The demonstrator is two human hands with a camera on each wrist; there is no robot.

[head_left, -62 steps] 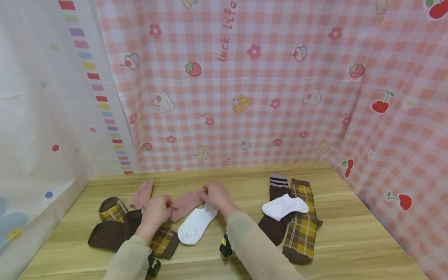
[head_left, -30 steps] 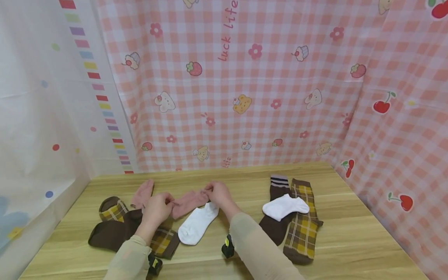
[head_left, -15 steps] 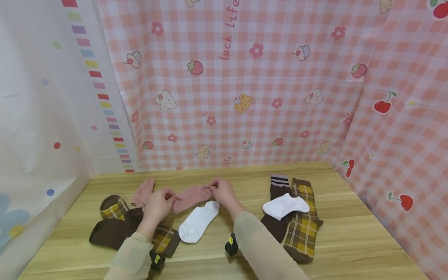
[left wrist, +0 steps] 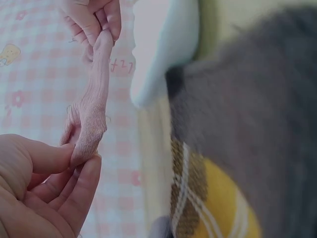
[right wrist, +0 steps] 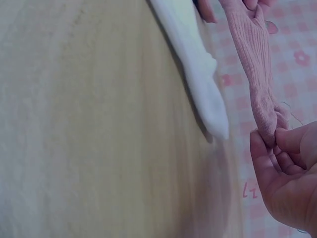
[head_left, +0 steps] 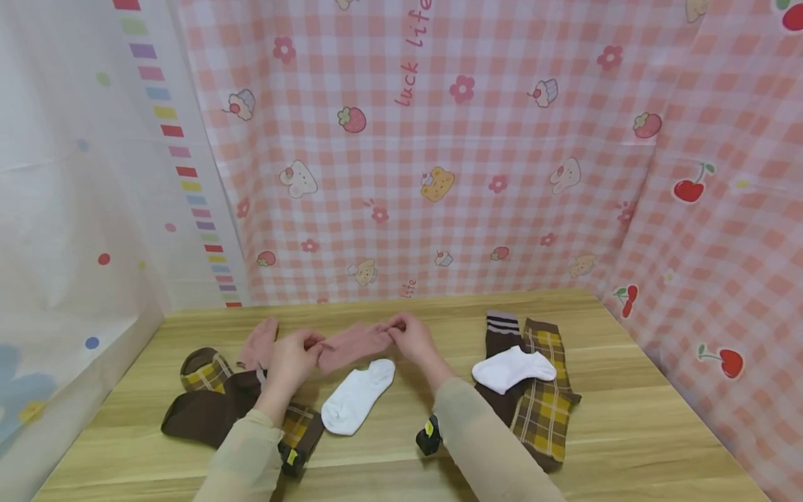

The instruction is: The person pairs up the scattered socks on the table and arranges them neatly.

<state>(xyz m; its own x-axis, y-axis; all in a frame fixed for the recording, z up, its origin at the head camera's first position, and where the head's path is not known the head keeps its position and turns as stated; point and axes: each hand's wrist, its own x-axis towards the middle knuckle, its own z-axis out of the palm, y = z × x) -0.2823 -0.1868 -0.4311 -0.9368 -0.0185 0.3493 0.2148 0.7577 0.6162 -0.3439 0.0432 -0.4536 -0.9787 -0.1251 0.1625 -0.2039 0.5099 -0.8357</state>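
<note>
A pink ribbed sock (head_left: 353, 346) is stretched between my two hands over the back middle of the table. My left hand (head_left: 295, 359) pinches one end between thumb and fingers, as the left wrist view shows. At the other end, my right hand (head_left: 415, 341) pinches the sock the same way. Just in front of the held sock lies a white ankle sock (head_left: 359, 397). A second pink sock (head_left: 258, 346) lies behind my left hand, partly covered by it.
On the left, a dark brown sock (head_left: 197, 418) and brown-yellow plaid socks (head_left: 207, 371) lie around my left forearm. To the right, a white sock (head_left: 511, 369) lies across a dark striped-cuff sock (head_left: 502, 341) and a plaid sock (head_left: 544, 411). Curtains (head_left: 433, 139) rise behind the wooden table (head_left: 633, 432).
Both hands have moved slightly up and to the right with the pink sock, pulling away from the white sock. The other socks have stayed where they were.
</note>
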